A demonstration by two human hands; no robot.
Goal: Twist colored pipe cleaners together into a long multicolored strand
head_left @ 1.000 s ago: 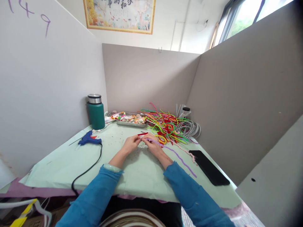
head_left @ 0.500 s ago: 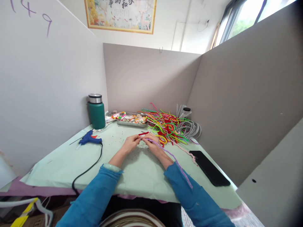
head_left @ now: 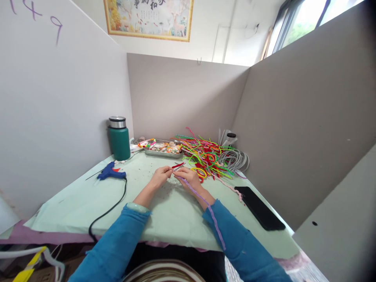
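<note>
A long purple pipe cleaner (head_left: 217,227) trails from my fingers down over my right forearm. My right hand (head_left: 190,180) pinches it near its far end. Close against it, my left hand (head_left: 161,176) is closed, its fingertips meeting the same end; the exact grip there is small and partly hidden. Just beyond my fingertips lie scissors with yellow-and-red handles (head_left: 201,172), their blades pointing left. A short red pipe cleaner piece (head_left: 178,165) rests by the blades.
Behind are a metal tray (head_left: 164,154) of small craft pieces and a heap of colourful pipe cleaners (head_left: 208,152). A blue glue gun (head_left: 111,171) and green bottle (head_left: 119,141) stand left. A black phone (head_left: 260,207) lies right. Grey partitions (head_left: 188,94) enclose the table.
The purple pipe cleaner's loose end has swung left and toward me. My right hand has turned slightly and lowered, and more of the scissors blades and red piece shows.
</note>
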